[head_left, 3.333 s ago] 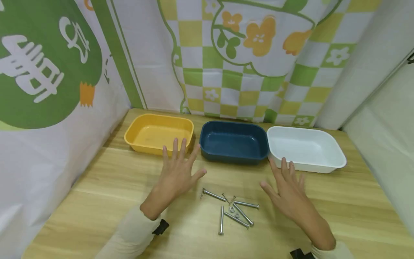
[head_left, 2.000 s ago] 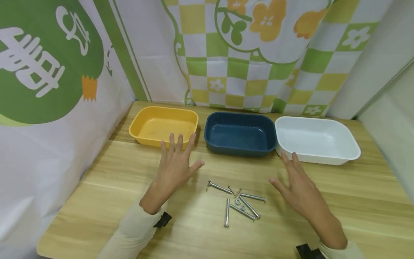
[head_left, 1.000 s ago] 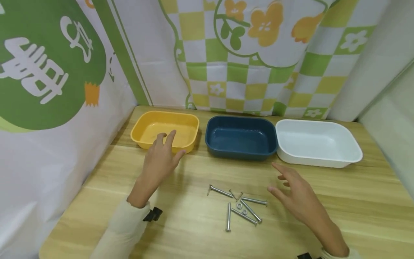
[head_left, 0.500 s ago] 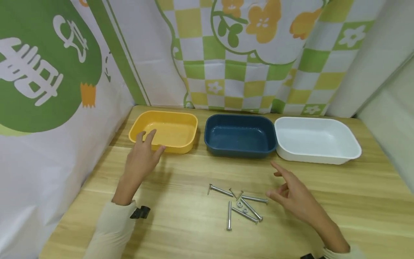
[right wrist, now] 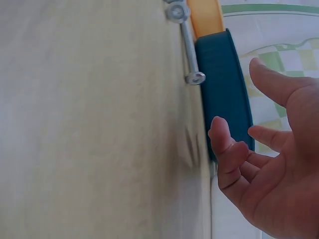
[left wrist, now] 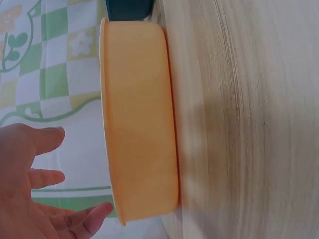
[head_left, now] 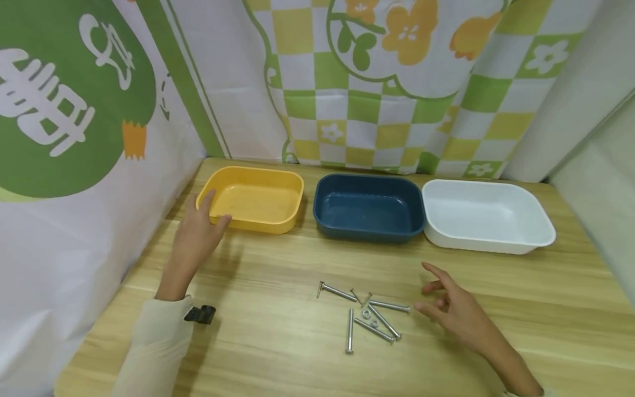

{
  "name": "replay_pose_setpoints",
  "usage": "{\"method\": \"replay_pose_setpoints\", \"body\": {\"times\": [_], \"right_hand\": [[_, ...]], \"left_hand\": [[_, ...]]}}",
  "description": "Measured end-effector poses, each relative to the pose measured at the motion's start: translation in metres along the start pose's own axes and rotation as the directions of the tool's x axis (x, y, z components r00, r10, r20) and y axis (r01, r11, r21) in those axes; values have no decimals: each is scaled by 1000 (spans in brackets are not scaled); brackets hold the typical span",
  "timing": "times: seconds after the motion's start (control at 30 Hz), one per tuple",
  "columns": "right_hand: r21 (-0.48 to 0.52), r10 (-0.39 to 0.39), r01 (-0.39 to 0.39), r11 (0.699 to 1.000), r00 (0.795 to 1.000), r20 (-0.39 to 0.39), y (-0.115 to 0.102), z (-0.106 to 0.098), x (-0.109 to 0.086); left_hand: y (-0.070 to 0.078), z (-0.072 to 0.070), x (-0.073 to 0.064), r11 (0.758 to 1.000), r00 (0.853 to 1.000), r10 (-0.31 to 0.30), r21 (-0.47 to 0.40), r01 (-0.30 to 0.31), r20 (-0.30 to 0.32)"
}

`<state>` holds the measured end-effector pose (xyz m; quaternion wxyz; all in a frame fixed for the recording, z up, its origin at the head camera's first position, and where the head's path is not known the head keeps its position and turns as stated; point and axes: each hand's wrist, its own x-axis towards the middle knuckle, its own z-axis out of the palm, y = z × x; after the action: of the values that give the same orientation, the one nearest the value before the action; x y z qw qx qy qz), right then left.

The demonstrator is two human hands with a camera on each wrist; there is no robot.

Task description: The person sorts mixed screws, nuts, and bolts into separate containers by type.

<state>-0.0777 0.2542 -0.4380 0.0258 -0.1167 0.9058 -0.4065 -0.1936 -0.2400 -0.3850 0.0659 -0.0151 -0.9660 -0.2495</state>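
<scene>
On the wooden bench, the yellow tray is just ahead of the left hand, fingers apart, so gripping its rim gently seems best, while bolts lie beside the relaxed, unoccupied right hand.

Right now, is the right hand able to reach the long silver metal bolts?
Probably yes: the right hand looks empty and near the long silver metal bolts, with nothing visible between them.

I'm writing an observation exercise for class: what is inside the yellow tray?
In the yellow tray, only its bare inner surface shows. The left hand partly covers its near left corner, hiding that bit from view.
</scene>
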Motion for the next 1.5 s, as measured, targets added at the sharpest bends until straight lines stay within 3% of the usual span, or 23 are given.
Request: {"method": "replay_pose_setpoints", "body": {"times": [0.27,0.53,0.77,0.97,1.13,1.5], "right_hand": [[-6,17,-16,1000,1000,24,5,5,0],[-52,-12,14,999,999,30,5,9,0],[-101,-34,38,994,998,45,2,11,3],[-121,-1,11,993,997,83,1,13,5],[-169,45,-28,985,994,101,-1,18,3],[-231,-26,42,972,997,69,-10,23,5]], "left_hand": [[-20,-5,5,995,998,-54,-81,56,25],[-35,2,16,993,1000,-29,-111,28,-9],[-49,0,24,990,1000,-10,-143,11,11],[-53,1,27,990,1000,-5,-138,6,12],[-54,3,28,993,997,-53,-103,58,49],[-50,4,33,994,995,-95,-46,96,14]]}}
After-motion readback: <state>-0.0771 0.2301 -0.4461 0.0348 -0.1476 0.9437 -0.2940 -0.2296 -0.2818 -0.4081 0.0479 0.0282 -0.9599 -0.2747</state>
